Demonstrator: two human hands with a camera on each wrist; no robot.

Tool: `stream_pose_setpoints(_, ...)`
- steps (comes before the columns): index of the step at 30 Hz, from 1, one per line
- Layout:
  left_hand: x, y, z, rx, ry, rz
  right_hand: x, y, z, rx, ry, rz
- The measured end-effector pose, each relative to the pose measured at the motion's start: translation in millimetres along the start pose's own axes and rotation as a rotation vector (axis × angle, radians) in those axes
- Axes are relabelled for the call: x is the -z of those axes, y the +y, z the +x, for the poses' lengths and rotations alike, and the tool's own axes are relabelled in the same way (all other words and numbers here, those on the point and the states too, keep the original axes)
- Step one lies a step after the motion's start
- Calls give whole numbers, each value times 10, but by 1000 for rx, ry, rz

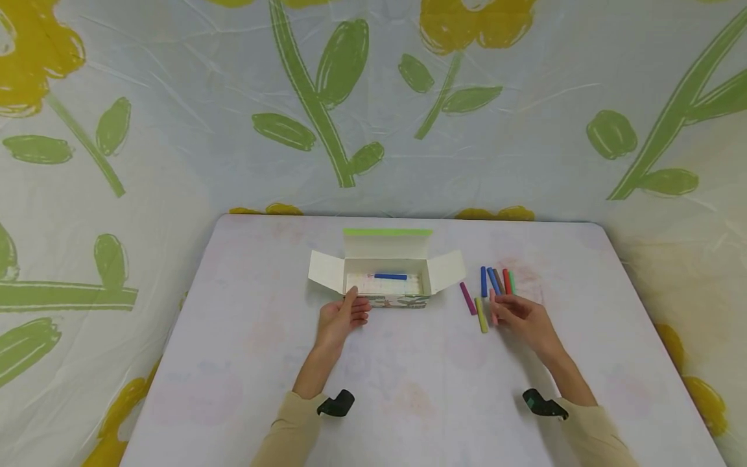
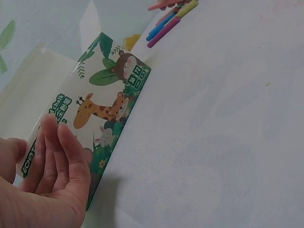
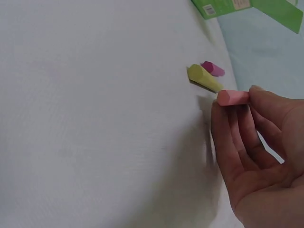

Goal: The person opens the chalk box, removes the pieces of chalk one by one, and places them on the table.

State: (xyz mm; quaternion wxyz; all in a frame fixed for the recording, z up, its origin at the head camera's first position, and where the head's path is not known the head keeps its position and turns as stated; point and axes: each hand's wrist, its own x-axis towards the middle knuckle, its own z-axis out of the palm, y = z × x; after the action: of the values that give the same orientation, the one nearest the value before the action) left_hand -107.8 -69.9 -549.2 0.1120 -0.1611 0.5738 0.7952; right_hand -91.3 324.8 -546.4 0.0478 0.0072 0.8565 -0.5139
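Note:
A white chalk box (image 1: 403,301) with animal pictures lies with its flaps spread. A blue chalk stick (image 1: 390,277) rests on the row of pale sticks inside. My left hand (image 1: 343,318) holds the box's front wall, thumb at the top edge and fingers along the printed face (image 2: 95,111). To the right, my right hand (image 1: 528,324) pinches a pink chalk stick (image 3: 232,98) between thumb and fingertips, above the table. Nearest to it lie a yellow chalk stick (image 1: 481,315) and a purple one (image 1: 468,299).
Behind the right hand, blue (image 1: 484,281), brown, red (image 1: 506,280) and green (image 1: 512,282) chalk sticks lie close together. The side flaps (image 1: 446,270) stick out from the box. A flower-printed cloth (image 1: 233,130) hangs beyond the table's back edge.

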Motion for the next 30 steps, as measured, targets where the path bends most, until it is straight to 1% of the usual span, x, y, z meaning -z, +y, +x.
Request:
stream_pose_setpoints(2,1,4,1,1,1,0,-29,12,-3,-3,7,-27)
stream_pose_setpoints(4,1,6,2,4,2,3,-57,0,0,-2,19,-77)
stream_pose_setpoints(9,0,5,5,9,4,11,-130,-83,29,4,79,-236)
stream_pose_setpoints(12,-2,-2,8,9,7,11,-163,-137,42,1,90,-285)
stream_pose_setpoints(17,1,-16,21,10,14,7,-168,-200,39,6,42,-312)
stream_pose_setpoints(24,-1,-10,19,13,11,19,-109,-237,10,-30,-25,-319)
stream_pose_setpoints(27,2,-7,19,11,4,15,-78,-273,2,-22,-27,-316)
stream_pose_setpoints(30,6,-1,19,12,-3,10,-44,-361,15,-4,-8,-312)
